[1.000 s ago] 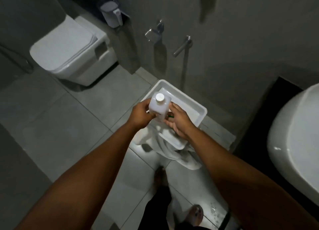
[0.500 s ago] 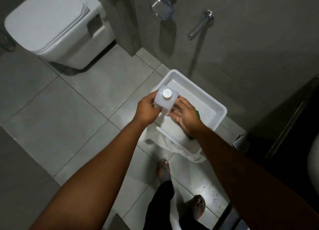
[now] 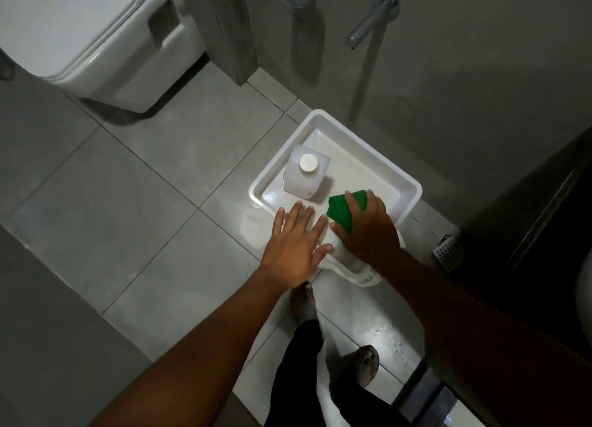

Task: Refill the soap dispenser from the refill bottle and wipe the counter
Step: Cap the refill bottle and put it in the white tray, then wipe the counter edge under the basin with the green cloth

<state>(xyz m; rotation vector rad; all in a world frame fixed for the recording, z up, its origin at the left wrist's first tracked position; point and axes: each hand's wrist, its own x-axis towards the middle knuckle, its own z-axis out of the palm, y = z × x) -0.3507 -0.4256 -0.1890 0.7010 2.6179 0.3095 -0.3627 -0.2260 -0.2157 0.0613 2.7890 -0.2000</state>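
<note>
A white translucent refill bottle with a white cap stands upright at the far left of a white plastic tray on the bathroom floor. My left hand hovers flat with straight spread fingers over the tray's near left edge and holds nothing. My right hand grips a green cloth just right of the bottle. A white cloth or object under my hands is mostly hidden.
A white toilet stands at the upper left. Chrome wall fittings stick out of the grey wall above the tray. A small perforated drain piece lies right of the tray. My bare feet stand below on the tiles.
The bottle, held in both hands before, now stands in the tray. My left hand has let go and opened; my right hand has taken hold of the green cloth. The camera has tilted down.
</note>
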